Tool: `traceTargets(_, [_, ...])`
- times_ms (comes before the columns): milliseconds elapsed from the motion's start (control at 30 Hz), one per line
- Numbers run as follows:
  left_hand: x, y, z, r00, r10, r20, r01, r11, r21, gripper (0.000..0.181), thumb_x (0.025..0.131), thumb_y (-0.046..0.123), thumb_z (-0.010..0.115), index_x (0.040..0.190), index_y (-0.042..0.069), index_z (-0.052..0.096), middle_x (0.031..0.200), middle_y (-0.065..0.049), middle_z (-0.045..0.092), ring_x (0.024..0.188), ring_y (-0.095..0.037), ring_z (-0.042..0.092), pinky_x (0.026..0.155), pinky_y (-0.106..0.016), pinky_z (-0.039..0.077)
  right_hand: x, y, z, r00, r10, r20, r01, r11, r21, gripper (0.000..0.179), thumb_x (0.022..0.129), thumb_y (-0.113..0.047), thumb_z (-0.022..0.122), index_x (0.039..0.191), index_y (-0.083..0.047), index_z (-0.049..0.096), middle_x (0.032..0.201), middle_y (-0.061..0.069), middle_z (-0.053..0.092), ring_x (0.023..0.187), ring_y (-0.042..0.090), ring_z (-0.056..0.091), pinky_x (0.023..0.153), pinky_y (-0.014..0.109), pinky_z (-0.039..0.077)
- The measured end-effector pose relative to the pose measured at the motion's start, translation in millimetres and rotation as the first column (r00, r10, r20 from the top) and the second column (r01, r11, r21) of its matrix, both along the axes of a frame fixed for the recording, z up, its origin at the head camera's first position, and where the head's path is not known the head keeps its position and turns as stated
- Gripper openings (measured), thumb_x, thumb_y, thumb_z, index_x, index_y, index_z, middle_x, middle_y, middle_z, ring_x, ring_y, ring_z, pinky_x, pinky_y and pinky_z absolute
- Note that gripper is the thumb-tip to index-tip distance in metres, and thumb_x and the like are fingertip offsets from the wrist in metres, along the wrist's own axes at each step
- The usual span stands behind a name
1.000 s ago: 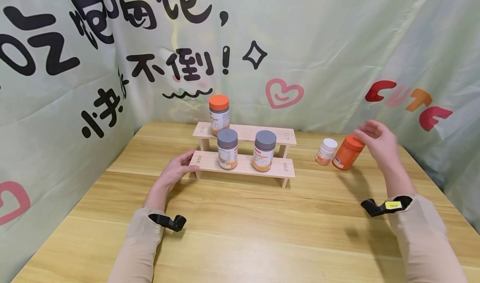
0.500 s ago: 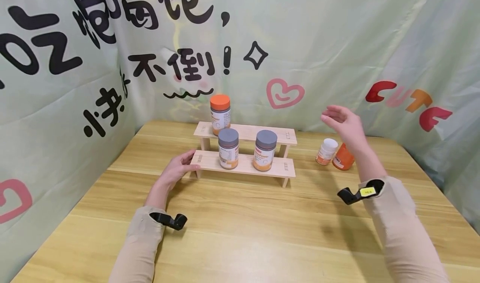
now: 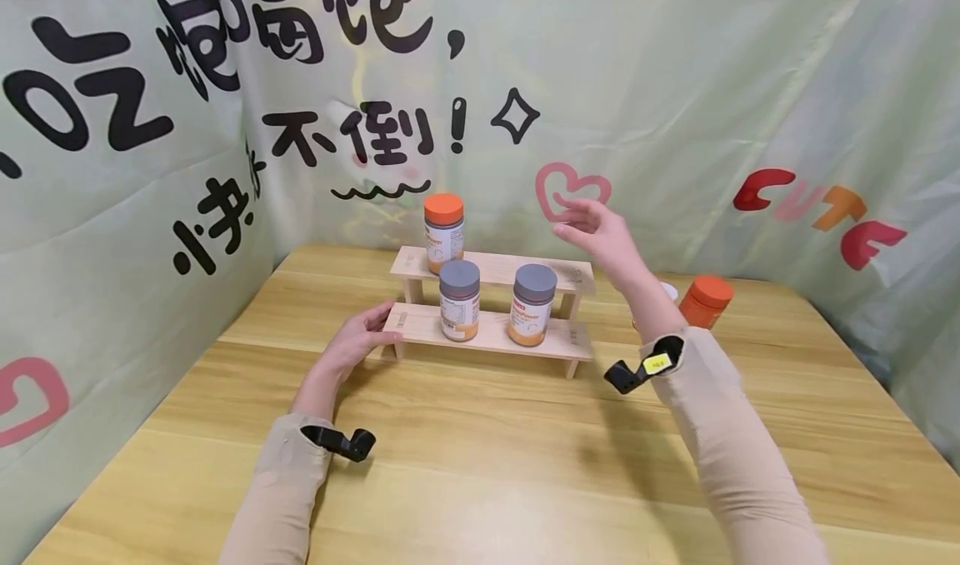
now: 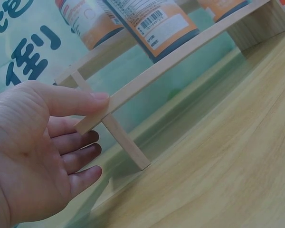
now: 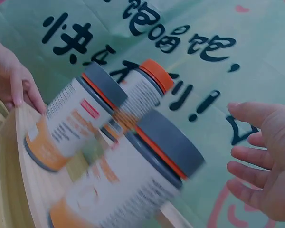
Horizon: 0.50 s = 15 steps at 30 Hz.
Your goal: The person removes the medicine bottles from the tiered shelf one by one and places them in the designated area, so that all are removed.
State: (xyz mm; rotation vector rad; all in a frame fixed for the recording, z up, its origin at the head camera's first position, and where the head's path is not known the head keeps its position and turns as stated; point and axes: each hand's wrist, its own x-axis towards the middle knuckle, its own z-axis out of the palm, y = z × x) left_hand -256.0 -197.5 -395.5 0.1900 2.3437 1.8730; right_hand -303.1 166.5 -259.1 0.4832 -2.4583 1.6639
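My left hand (image 3: 354,340) pinches the left end of a two-step wooden display stand (image 3: 495,330); in the left wrist view the thumb (image 4: 78,103) lies on the lower shelf's edge, the fingers behind it. Two grey-lidded supplement jars, a left one (image 3: 459,302) and a right one (image 3: 533,308), stand upright on the lower step. At the left of the upper step is an orange-lidded jar (image 3: 444,236). My right hand (image 3: 606,238) holds nothing and hovers above the right end of the upper step, fingers loosely bent, apart from the jars in the right wrist view (image 5: 270,152).
Right of the stand, an orange bottle (image 3: 705,300) stands on the wooden table (image 3: 480,465). Beside it, a white-lidded bottle (image 3: 670,291) is mostly hidden by my right forearm. A printed cloth (image 3: 675,90) hangs behind and at both sides.
My right hand has left the orange bottle empty and moved leftward, past the white-lidded bottle, to above the stand's right end. The left hand keeps its place on the stand.
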Motion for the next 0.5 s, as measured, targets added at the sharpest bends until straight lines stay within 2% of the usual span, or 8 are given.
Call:
traceTargets(233, [-1.3,2.8,1.9,1.000,-0.015,-0.005,0.015,1.000,0.013,0.074,0.084,0.005,0.065,0.144,-0.004,0.024,0.149,-0.021,0.023,0.134,-0.032,0.027,0.110,-0.041,0.022,-2.5,-33.0,7.1,0.993,0.094,0.068,-0.098,0.994,0.056,0.063,0.088,-0.020,0.064,0.141,-0.003,0.035,0.134,0.015,0.048,0.122,0.029,0.044,0.101,0.042,0.038])
traceTargets(500, [-0.6,1.8,2.1,1.000,-0.009,0.002,0.009,1.000,0.016,0.074,0.084,0.005,0.065,0.144,-0.004,0.024,0.149,-0.021,0.023,0.134,-0.032,0.026,0.110,-0.041,0.021,-9.3,-63.4,9.2,0.988,0.127,0.091,-0.128,0.992,0.015,0.061,0.087,-0.019,0.066,0.138,-0.003,0.038,0.131,0.016,0.049,0.119,0.028,0.047,0.099,0.041,0.039])
